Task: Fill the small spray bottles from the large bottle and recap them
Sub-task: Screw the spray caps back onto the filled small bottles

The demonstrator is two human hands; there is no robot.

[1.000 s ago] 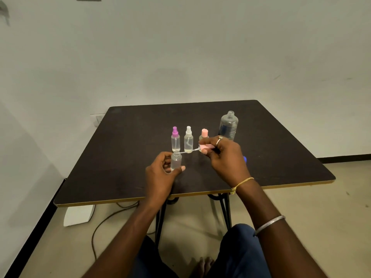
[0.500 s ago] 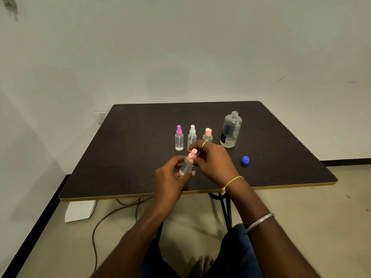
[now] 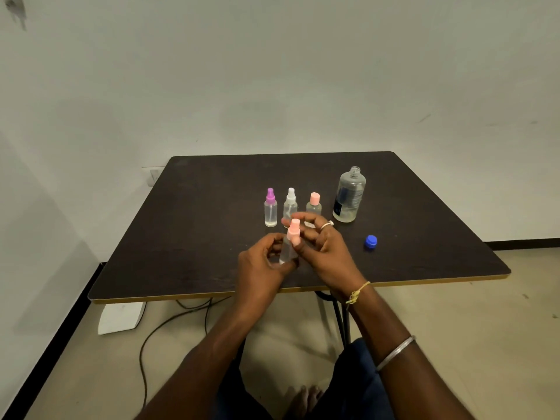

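Now the pink plastic cap (image 3: 294, 233) sits atop the clear cylindrical bottle (image 3: 285, 253), no longer apart. Left hand (image 3: 261, 269) grips the bottle; right hand (image 3: 328, 253) pinches the cap.

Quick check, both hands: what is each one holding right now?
Left hand: grips the small clear bottle.
Right hand: pinches the pink spray cap on top of that bottle.

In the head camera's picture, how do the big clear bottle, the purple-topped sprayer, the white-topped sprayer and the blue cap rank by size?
1. big clear bottle: largest.
2. purple-topped sprayer and white-topped sprayer: too alike to rank, standing side by side.
3. blue cap: smallest, though nearest the camera.
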